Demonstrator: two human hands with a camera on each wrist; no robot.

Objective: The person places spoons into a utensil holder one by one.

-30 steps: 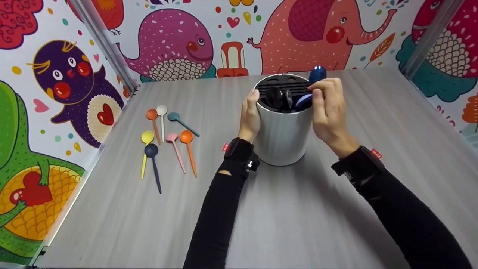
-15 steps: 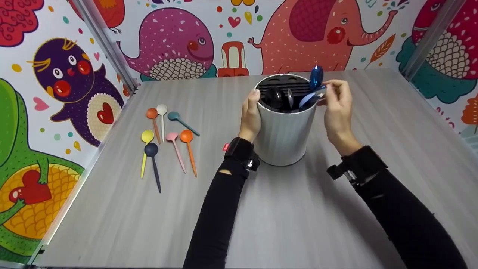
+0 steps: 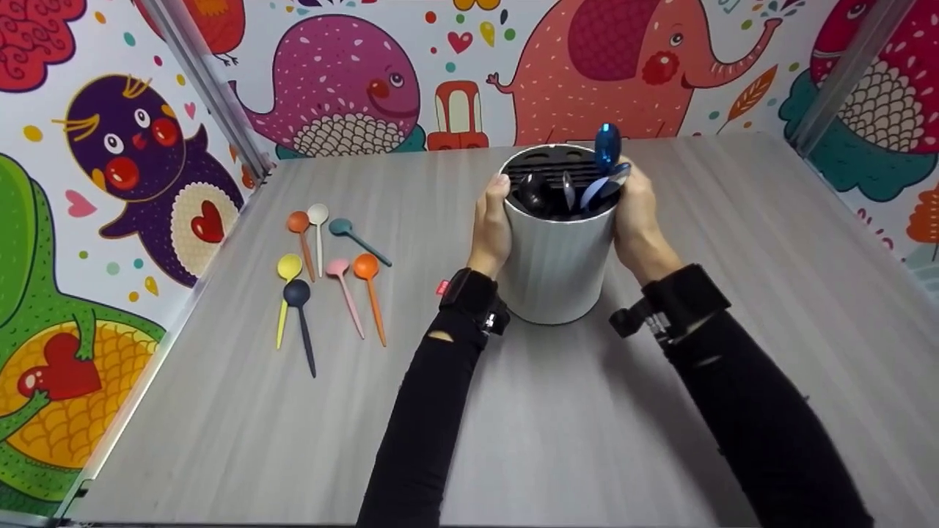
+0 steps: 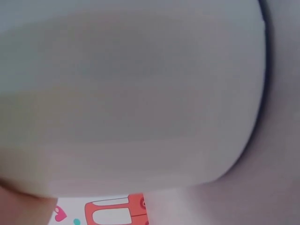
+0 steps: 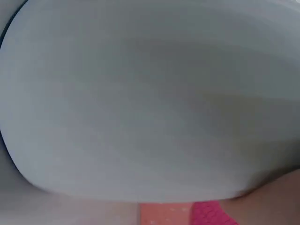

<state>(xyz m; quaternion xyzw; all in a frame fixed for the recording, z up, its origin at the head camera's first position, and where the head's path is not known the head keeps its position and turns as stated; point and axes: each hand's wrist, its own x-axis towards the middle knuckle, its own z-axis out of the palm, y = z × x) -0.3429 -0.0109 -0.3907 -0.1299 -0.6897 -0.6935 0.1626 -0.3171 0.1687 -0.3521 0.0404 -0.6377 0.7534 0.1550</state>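
A silver-grey cylindrical utensil holder [image 3: 559, 271] with a black slotted top stands upright on the table in the head view. My left hand [image 3: 491, 229] grips its left side, thumb near the rim. On the right side my right hand [image 3: 640, 224] holds it the same way, its fingers mostly hidden behind it. A shiny blue spoon [image 3: 607, 147] sticks up at the right of the top. Beside it lean another blue-silver piece [image 3: 615, 178] and a rounded black utensil [image 3: 533, 194]. Both wrist views are filled by the holder's wall [image 4: 140, 103], with a little of each hand at the edge.
Several coloured spoons lie on the grey table [image 3: 220, 440] to the left, among them a yellow spoon [image 3: 289, 268], a dark blue spoon [image 3: 297, 295], a pink spoon [image 3: 338, 268] and an orange spoon [image 3: 366, 267]. Cartoon-printed walls [image 3: 469, 81] stand at the back and sides.
My right hand has let go of the blue-silver piece at the rim and moved onto the holder's right side. The upright blue spoon has shifted slightly left. My left hand has stayed.
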